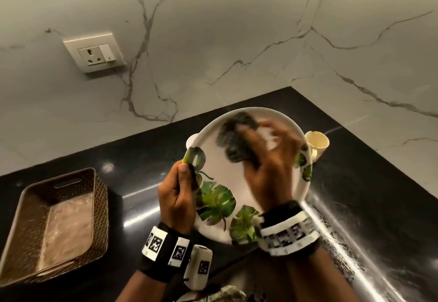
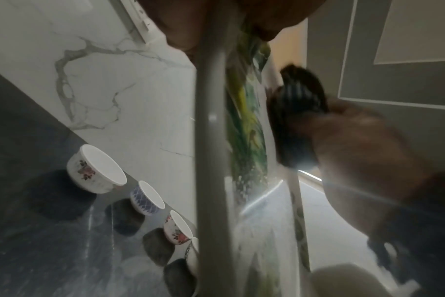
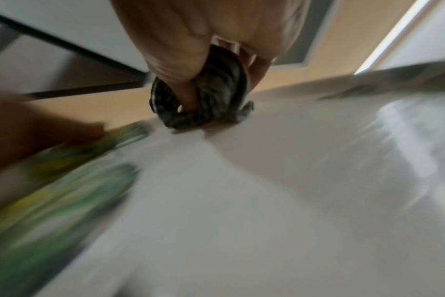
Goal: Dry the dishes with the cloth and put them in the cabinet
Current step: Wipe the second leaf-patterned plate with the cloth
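Above the black tabletop (image 1: pixel 355 207), the leaf-printed plate (image 1: pixel 227 183) is held tilted, its face toward the person. The left hand (image 1: pixel 176 197) pinches its rim at nine o'clock; the right hand (image 1: pixel 267 164) holds a bunched dark cloth (image 1: pixel 237 140) against the face toward twelve o'clock. Cups (image 2: pixel 97 170) stand beyond; a woven basket (image 1: pixel 99 197) lies at eight o'clock. No readable writing shows.

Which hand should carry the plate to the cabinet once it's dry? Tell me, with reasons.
Probably the left. The left hand already grips the plate by its rim, thumb on the face. The right hand is full: it holds the bunched cloth against the plate.
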`<act>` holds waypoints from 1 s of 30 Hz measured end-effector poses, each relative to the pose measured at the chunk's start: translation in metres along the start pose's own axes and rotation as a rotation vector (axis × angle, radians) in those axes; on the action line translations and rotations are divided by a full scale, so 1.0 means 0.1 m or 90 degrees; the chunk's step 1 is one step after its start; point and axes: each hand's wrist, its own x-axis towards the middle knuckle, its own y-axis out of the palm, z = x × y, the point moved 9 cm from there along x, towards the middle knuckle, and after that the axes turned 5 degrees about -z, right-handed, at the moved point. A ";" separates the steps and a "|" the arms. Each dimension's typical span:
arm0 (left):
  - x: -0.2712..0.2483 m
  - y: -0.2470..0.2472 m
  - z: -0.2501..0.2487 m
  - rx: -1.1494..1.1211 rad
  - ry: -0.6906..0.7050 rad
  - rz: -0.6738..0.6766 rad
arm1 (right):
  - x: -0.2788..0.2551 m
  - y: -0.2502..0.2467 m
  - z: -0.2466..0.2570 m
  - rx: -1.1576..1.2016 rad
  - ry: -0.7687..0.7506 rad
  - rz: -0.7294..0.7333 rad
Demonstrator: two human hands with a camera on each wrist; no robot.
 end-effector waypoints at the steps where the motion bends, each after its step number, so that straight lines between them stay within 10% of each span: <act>1: 0.00 -0.05 0.01 0.005 -0.006 -0.020 | 0.08 -0.10 -0.27 -0.045 0.064 -0.028; 7: 0.11 0.01 -0.03 -0.048 -0.016 -0.039 | -0.05 0.02 -0.49 -0.001 0.166 -0.002; 14: 0.21 0.10 0.18 -0.229 -0.153 -0.058 | -0.44 0.43 0.61 0.216 -0.083 0.194; 22: 0.16 -0.20 0.02 -0.192 -0.111 -0.118 | 0.21 0.01 -0.75 -0.039 0.146 0.046; 30: 0.36 -0.15 0.00 -0.214 -0.159 -0.197 | -0.59 0.52 0.71 0.186 -0.142 0.232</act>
